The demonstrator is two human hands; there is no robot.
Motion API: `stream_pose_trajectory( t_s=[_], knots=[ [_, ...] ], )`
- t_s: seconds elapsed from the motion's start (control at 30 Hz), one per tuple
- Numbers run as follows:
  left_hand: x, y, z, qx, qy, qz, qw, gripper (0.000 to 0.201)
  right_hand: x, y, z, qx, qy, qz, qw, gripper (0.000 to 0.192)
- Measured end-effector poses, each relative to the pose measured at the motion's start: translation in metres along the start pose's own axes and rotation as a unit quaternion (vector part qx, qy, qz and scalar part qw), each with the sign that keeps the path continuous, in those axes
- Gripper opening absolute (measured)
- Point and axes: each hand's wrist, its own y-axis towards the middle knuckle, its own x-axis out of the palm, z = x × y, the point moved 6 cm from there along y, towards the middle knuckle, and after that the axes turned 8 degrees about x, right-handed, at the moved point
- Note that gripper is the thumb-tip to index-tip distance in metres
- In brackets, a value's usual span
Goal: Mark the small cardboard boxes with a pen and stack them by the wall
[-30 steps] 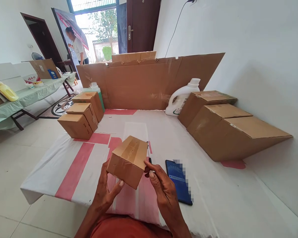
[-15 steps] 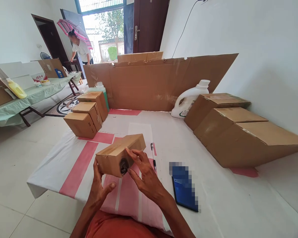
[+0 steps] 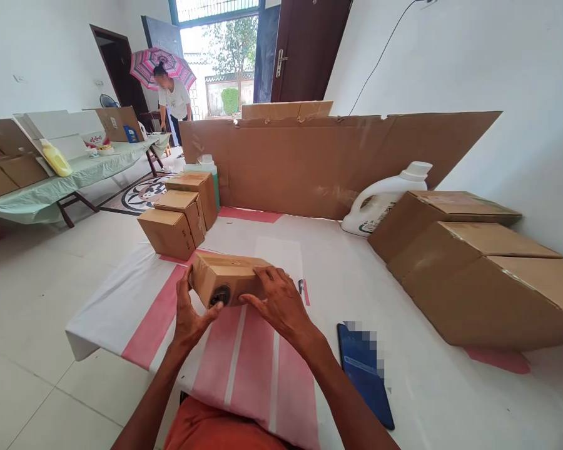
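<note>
Gripping a small cardboard box (image 3: 225,278) between them, both hands have brought it lower and further from the body than 1 second ago, when it was held up tilted with its taped top toward the camera. The left hand (image 3: 190,319) is closed on the near left corner, thumb up against the end face; the right hand (image 3: 276,300) lies with fingers spread over the top and near right side, clamped on the box too. Since then the box has been turned so that an end face bearing a dark round mark (image 3: 219,295) looks back toward the person, and it sits at or just above the white and pink cloth of the counter (image 3: 136,300); I cannot tell whether it touches. That suggests the handling has shifted from inspecting the top to the marked end. Its long axis now runs left to right, slightly skewed, right end further away. Beside the right forearm lies a dark phone (image 3: 363,369); just past the right hand, a pen (image 3: 301,287). Further off stand 3 small boxes (image 3: 178,215) to the left, 3 large boxes (image 3: 473,269) to the right, a white jug (image 3: 385,197) and a cardboard sheet (image 3: 328,156).
</note>
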Motion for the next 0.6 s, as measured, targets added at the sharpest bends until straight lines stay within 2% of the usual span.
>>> stream_pose_trajectory(
  t_s=[0.1, 0.17, 0.2, 0.27, 0.33, 0.4, 0.5, 0.6],
  knots=[
    [-0.011, 0.024, 0.024, 0.048, -0.075, 0.000, 0.996, 0.080, -0.019, -0.026, -0.016, 0.008, 0.080, -0.040, 0.996, 0.019],
    [-0.006, 0.030, 0.036, 0.019, -0.161, -0.059, 0.985, 0.074, -0.024, -0.046, -0.026, 0.018, 0.186, -0.106, 0.977, 0.015],
    [0.001, 0.029, 0.042, -0.006, -0.199, -0.106, 0.974, 0.073, -0.026, -0.054, -0.028, 0.031, 0.235, -0.125, 0.964, 0.017],
    [0.018, 0.017, 0.054, -0.050, -0.246, -0.194, 0.949, 0.072, -0.029, -0.065, -0.020, 0.082, 0.309, -0.101, 0.942, 0.030],
    [0.034, 0.002, 0.062, -0.078, -0.265, -0.233, 0.932, 0.069, -0.027, -0.069, -0.002, 0.140, 0.370, -0.055, 0.917, 0.061],
    [0.046, -0.009, 0.067, -0.095, -0.270, -0.230, 0.930, 0.066, -0.017, -0.069, 0.012, 0.170, 0.435, -0.068, 0.882, 0.079],
    [0.055, -0.016, 0.065, -0.112, -0.247, -0.204, 0.941, 0.062, -0.001, -0.063, 0.014, 0.157, 0.516, -0.122, 0.833, 0.067],
    [0.051, -0.014, 0.060, -0.116, -0.215, -0.183, 0.952, 0.058, 0.005, -0.056, 0.008, 0.142, 0.543, -0.110, 0.820, 0.057]
  ],
)
